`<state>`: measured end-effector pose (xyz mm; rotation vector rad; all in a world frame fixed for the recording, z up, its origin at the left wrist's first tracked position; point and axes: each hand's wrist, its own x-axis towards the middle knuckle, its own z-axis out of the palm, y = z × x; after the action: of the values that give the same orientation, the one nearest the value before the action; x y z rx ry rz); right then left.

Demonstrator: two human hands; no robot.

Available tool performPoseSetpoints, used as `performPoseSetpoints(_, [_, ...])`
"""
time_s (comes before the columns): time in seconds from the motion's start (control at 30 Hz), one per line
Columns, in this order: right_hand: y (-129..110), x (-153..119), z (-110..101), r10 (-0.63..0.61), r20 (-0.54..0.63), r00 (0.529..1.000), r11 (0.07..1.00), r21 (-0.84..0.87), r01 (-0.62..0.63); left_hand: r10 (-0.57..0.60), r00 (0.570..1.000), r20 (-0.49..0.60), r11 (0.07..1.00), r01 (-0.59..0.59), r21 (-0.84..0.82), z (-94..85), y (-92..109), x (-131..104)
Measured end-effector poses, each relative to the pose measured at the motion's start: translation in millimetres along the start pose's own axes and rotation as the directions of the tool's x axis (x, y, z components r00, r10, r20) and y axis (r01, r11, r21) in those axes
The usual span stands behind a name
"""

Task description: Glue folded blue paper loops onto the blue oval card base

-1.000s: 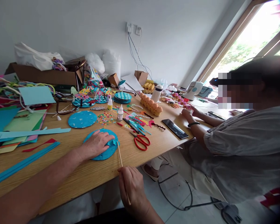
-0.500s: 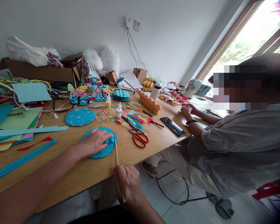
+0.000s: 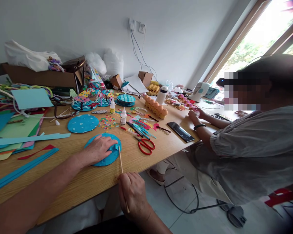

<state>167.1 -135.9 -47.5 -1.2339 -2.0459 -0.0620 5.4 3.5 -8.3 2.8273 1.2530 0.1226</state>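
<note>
My left hand (image 3: 100, 149) lies spread on a blue disc (image 3: 107, 161) near the table's front edge, its fingertips at a raised blue strip on the disc's right side. In my right hand (image 3: 133, 191), below the table edge, is a thin wooden stick (image 3: 121, 162); its far tip meets the disc's right part, by the strip. A second blue disc (image 3: 83, 123) with pale flecks lies behind. Beside it are colored paper bits (image 3: 107, 122) and two glue bottles, one white (image 3: 123, 117) and one with a yellow label (image 3: 112, 107).
Red-handled scissors (image 3: 146, 146) and a phone (image 3: 180, 131) lie to the right. An egg carton (image 3: 155, 106) stands behind them. Colored paper sheets (image 3: 21, 126) and blue strips (image 3: 24, 169) cover the left. A person in a grey shirt (image 3: 256, 136) sits at the right, hands over the table.
The stick's tip has shifted slightly left on the disc, with my right hand moving slightly left. My left hand stays on the disc. The camera view has shifted a little.
</note>
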Motion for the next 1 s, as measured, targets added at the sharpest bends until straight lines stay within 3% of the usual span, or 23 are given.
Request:
performPoseSetpoints(0.13, [-2, 0, -2, 0.031, -0.025, 0.999, 0.999, 0.038, -0.03, 0.007, 1.0, 0.0, 1.0, -0.007, -0.006, -5.0, 3, -1])
performPoseSetpoints(0.37, [1, -6, -12, 0.195, -0.071, 0.978, 0.948, 0.271, -0.169, -0.001, 1.0, 0.008, 1.0, 0.001, -0.002, -8.4, 6, -2])
performPoseSetpoints(0.6, [5, -3, -17, 0.096, -0.069, 0.993, 0.976, 0.204, -0.08, -0.017, 0.999, 0.038, 1.0, 0.017, -0.015, -11.1, 7, -2])
performPoseSetpoints(0.77, [0, -1, -27, 0.034, -0.085, 0.996, 0.974, 0.225, -0.014, 0.012, 0.994, 0.105, 0.99, 0.003, -0.138, -18.9, -6, -5])
performPoseSetpoints(1.0, [-4, 6, -14, -0.042, -0.068, 0.997, 0.979, 0.199, 0.055, 0.008, 0.993, 0.115, 0.986, 0.012, -0.169, -21.5, -22, -13])
